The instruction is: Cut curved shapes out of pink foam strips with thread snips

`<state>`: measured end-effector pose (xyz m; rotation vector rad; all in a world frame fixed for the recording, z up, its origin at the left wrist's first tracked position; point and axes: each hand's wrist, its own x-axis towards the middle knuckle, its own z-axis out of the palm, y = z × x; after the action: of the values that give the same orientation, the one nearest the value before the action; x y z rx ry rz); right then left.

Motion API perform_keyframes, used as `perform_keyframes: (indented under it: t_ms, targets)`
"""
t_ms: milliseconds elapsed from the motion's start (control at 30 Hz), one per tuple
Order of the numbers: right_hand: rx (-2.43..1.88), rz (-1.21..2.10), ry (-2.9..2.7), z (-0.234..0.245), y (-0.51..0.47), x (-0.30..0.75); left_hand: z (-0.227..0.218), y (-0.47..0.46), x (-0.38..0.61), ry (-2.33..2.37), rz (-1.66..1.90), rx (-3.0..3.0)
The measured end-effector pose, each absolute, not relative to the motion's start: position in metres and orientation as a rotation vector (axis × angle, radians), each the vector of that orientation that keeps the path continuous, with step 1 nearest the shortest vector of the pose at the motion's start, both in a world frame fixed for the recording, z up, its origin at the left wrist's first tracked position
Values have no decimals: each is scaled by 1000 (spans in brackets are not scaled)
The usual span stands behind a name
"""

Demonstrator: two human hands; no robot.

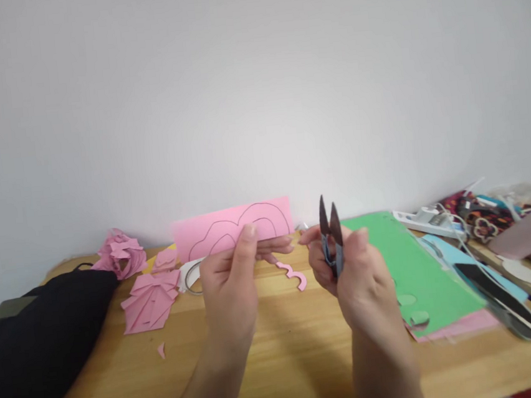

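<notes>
My left hand (230, 283) pinches a strip of pink paper (212, 226) between thumb and fingers, raised above the table. Dark curved lines, shaped like double humps, are drawn on the strip. My right hand (362, 277) is closed around small thread snips (331, 233), whose two dark blades point up and stand slightly apart. A gap separates the blades from the paper. Below and between my hands, a pink wavy cut-out (292, 275) lies on the wooden table (290, 353).
Folded pink paper pieces (151, 301) and a pink paper rosette (119, 255) lie at left, beside a black cloth item (49, 345). Green paper (413, 272) is on the right, near a power strip (432, 223) and a dark phone-like object (501, 301). A wall stands behind.
</notes>
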<state>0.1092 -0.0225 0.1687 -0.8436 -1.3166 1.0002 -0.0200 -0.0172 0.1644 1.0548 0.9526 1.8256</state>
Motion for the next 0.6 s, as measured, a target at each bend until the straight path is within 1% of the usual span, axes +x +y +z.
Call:
perform_keyframes:
  t_ms: [100, 300, 600]
  targets:
    - [-915, 1057, -1391, 168, -25, 100, 165, -15, -22, 872, 1874, 940]
    - [-861, 1252, -1453, 165, -33, 84, 168, -17, -23, 828, 1894, 819]
    - [-785, 1393, -1229, 164, -33, 78, 158, -24, -11, 920, 1839, 918]
